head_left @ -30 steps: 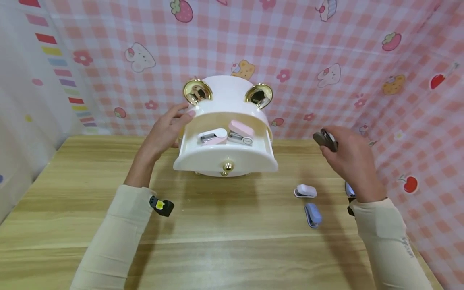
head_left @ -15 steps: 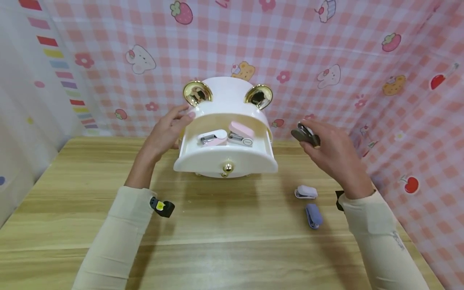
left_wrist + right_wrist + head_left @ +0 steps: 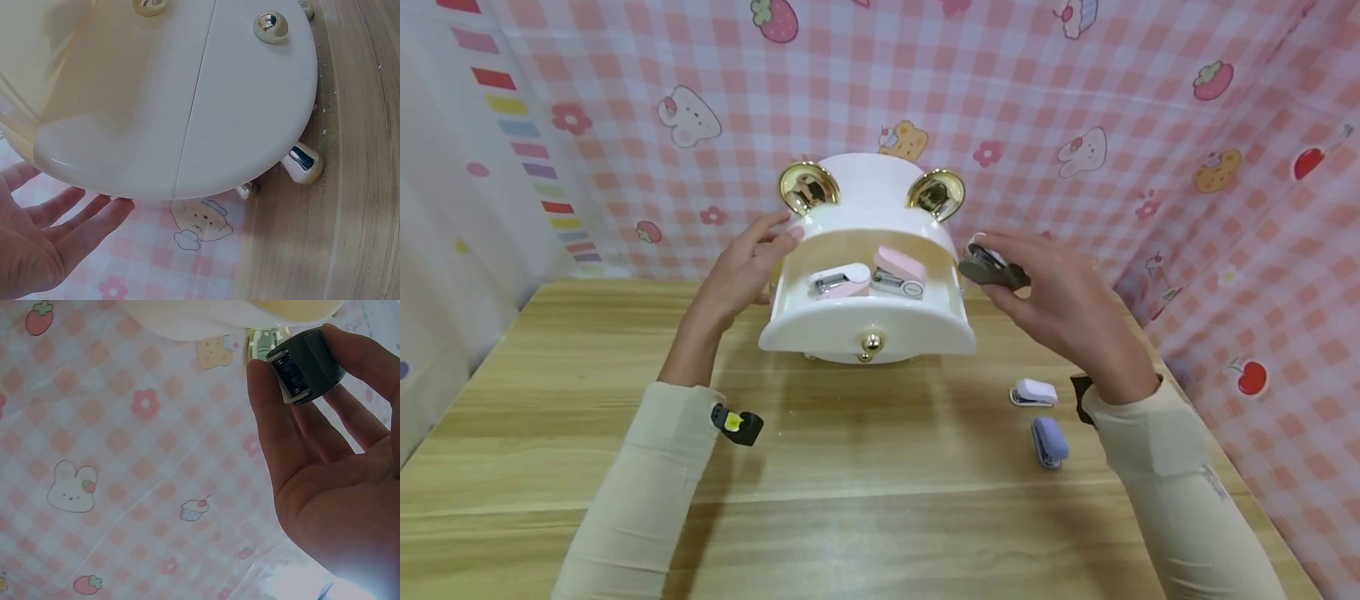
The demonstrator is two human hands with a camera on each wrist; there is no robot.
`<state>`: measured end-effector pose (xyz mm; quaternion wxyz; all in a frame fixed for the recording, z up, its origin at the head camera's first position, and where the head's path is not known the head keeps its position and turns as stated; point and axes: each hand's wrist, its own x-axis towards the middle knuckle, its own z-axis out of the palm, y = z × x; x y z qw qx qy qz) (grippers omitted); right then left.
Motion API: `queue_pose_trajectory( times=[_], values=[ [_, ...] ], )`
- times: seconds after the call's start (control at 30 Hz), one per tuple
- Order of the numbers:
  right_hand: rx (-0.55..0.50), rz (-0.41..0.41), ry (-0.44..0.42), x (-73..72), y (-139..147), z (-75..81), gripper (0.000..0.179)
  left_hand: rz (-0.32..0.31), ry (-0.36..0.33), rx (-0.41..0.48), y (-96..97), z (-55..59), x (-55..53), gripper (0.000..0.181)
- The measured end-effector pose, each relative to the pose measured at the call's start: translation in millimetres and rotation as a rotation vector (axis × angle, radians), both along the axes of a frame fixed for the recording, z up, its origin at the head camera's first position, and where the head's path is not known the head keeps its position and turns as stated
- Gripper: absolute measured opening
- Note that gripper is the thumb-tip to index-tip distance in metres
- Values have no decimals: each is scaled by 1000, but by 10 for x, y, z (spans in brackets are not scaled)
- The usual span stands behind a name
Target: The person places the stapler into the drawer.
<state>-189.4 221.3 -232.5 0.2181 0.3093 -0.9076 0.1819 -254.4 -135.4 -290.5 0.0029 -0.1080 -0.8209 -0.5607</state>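
A white rounded cabinet (image 3: 872, 192) with gold ear-like rings has its upper drawer (image 3: 816, 327) pulled out. Inside the drawer lie a white-and-pink mini stapler (image 3: 852, 275) and a pink mini stapler (image 3: 901, 263). My left hand (image 3: 737, 275) rests against the cabinet's left side; the left wrist view shows its fingers (image 3: 103, 219) extended along that side. Between thumb and fingers, my right hand (image 3: 1067, 304) pinches a dark grey-green mini stapler (image 3: 988, 267) in the air by the drawer's right edge. The right wrist view shows one end of this stapler (image 3: 309, 365).
On the wooden table (image 3: 850, 500), right of the cabinet, lie a pale lilac mini stapler (image 3: 1033, 392) and a blue one (image 3: 1050, 442). A pink checked cloth (image 3: 1030, 100) hangs close behind and along the right. Small gold feet (image 3: 303, 162) support the cabinet.
My right hand has carried the dark stapler leftward, from the right of the table to beside the drawer. The left hand stays against the cabinet, and the drawer stays out.
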Motion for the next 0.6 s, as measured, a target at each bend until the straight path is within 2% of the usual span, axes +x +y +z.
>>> queue_pose_trajectory(
  times=[0.17,0.3,0.6],
  values=[
    [14,104,11,-11,-119,29,47,0,-3,3,-2,8,3,75],
    [26,184,-13,-22,-188,51,49,1,0,7,-2,7,1,74],
    [98,265,-134,-73,-275,49,49,-17,-6,28,4,25,33,72]
  ],
)
